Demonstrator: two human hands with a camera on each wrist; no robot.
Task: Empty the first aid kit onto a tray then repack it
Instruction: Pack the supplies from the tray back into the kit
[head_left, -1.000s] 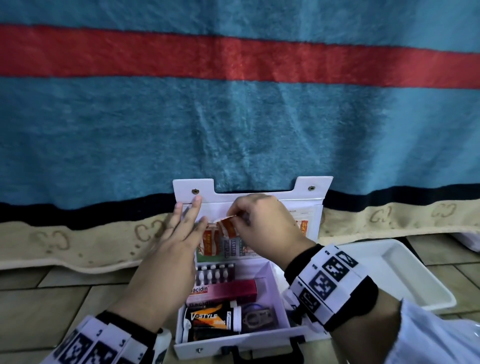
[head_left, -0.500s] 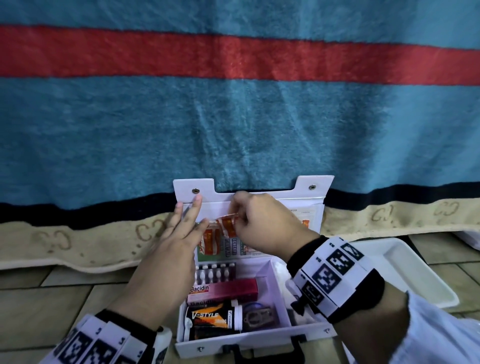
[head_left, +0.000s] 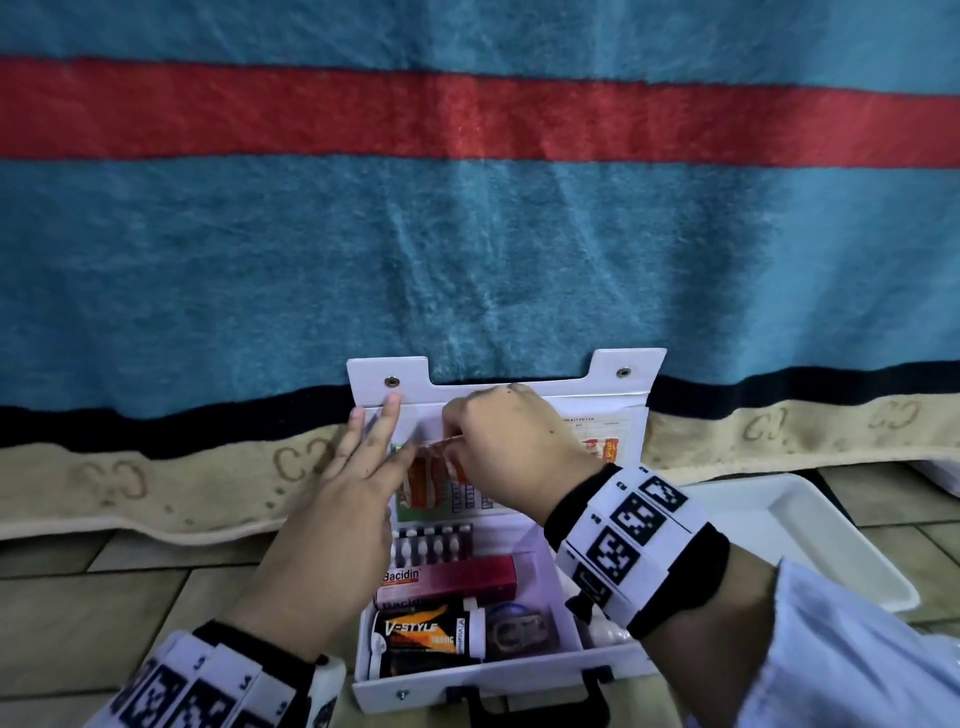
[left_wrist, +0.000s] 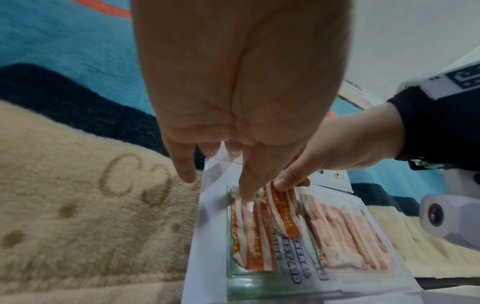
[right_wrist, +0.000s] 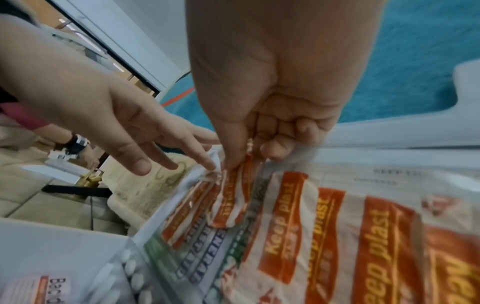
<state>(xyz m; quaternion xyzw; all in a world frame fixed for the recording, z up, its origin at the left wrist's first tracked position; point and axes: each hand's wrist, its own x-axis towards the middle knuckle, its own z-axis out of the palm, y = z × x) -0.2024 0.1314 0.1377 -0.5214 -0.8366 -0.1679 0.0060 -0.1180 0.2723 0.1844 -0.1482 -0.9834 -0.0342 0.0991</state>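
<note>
Pinching one orange plaster strip at its top end, right hand has drawn it slightly higher from the lid pocket than a second ago. Left hand, fingers straight, steadies the first aid kit. Tray, beyond the right wrist, awaits contents: emptying barely begun.
</note>
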